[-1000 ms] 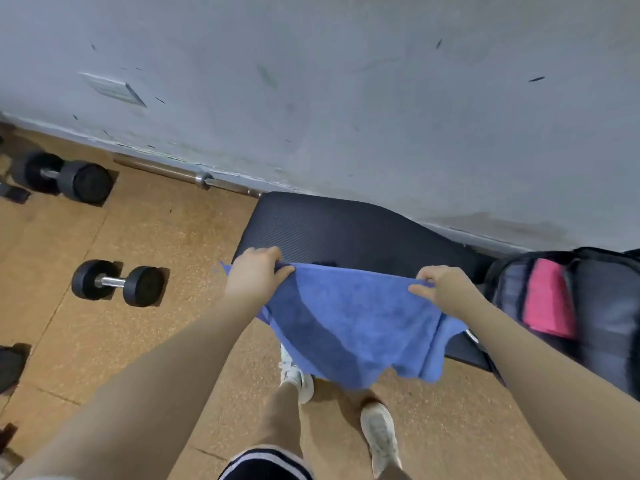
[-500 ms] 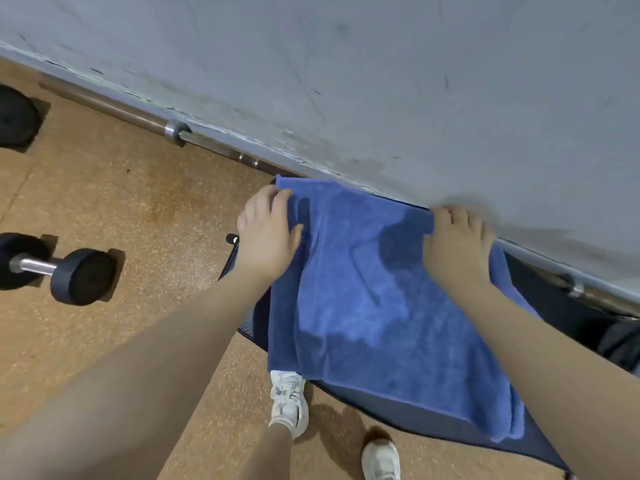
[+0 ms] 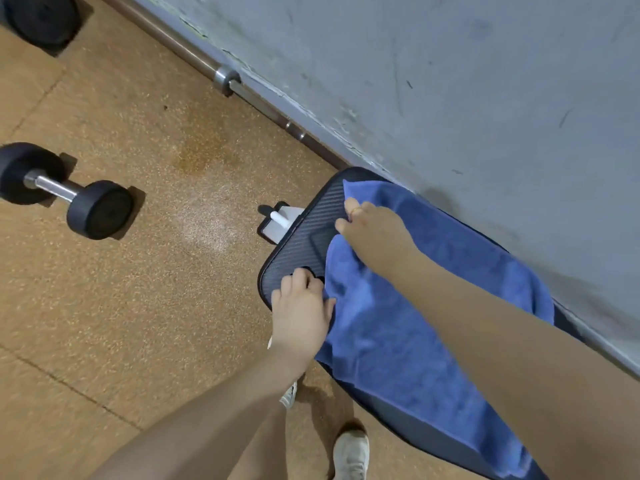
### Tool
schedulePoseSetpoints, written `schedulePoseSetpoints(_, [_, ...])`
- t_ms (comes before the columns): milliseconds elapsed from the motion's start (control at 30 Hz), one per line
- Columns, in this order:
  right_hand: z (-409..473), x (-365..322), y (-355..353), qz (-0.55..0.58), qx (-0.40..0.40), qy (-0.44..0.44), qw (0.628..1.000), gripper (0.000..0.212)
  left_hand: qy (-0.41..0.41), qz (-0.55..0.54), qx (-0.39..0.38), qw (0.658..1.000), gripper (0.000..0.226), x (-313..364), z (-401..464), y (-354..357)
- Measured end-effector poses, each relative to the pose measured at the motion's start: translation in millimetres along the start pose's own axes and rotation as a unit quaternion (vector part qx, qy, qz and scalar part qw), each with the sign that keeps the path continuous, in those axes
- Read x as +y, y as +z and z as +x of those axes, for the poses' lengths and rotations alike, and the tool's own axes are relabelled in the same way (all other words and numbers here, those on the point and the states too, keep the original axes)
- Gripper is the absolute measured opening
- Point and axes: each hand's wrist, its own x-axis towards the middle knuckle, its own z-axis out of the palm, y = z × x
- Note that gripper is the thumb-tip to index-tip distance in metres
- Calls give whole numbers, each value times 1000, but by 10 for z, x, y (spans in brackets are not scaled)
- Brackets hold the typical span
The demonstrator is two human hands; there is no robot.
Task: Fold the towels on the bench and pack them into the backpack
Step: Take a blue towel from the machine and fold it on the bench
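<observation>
The blue towel (image 3: 415,327) lies spread along the dark padded counter (image 3: 298,237), its far edge close to the grey wall and its near edge draping over the counter's front side. It looks soft, light and limp, a plush cloth that will sag and crease wherever it is unsupported, so it is best taken by corners or along an edge with both hands. The left hand (image 3: 301,313) has its grip curled on the towel's edge at the counter's end, nearest the person, fingers bunching the cloth. The right hand (image 3: 374,230) rests on the towel's end farther along that edge, toward the wall; whether its grip pinches the cloth or merely presses it, I cannot tell.
</observation>
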Motion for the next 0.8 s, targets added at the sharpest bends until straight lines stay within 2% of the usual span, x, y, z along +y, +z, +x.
schedulePoseSetpoints(67, [49,34,43,11,-35,-20,999,25,-13,-77,21,997,21,-137,82,-161])
schedulePoseSetpoints(133, [129,55,-111,23,-10,44,999,24,-32,-168,31,985,16,-298,158,-406])
schedulePoseSetpoints(167, [179,67,-196,39,41,89,994,27,-34,-183,43,982,16,-372,201,-523])
schedulePoseSetpoints(200, [226,97,-218,67,87,136,985,25,-37,-185,58,980,16,-440,264,-629])
schedulePoseSetpoints(267, [315,111,-265,239,117,112,957,17,-54,-181,107,976,17,-529,427,-797])
schedulePoseSetpoints(333, [278,131,-326,346,109,61,930,34,-68,-126,151,978,33,-548,551,-860])
schedulePoseSetpoints(400, [98,235,-233,367,103,71,922,47,-59,-36,155,985,51,-463,542,-781])
schedulePoseSetpoints(467, [-231,391,28,361,69,119,922,50,25,2,159,987,47,-259,399,-580])
schedulePoseSetpoints(533, [-722,589,361,353,53,175,918,48,127,23,170,977,30,9,188,-270])
schedulePoseSetpoints(600, [-1279,805,691,350,42,233,906,46,201,10,133,971,11,317,-56,43])
schedulePoseSetpoints(700, [-2048,1078,1174,384,-11,317,867,41,295,-20,63,953,24,791,-405,550])
schedulePoseSetpoints(800, [-2597,1277,1584,391,-58,343,852,39,382,15,20,924,26,1206,-723,1040])
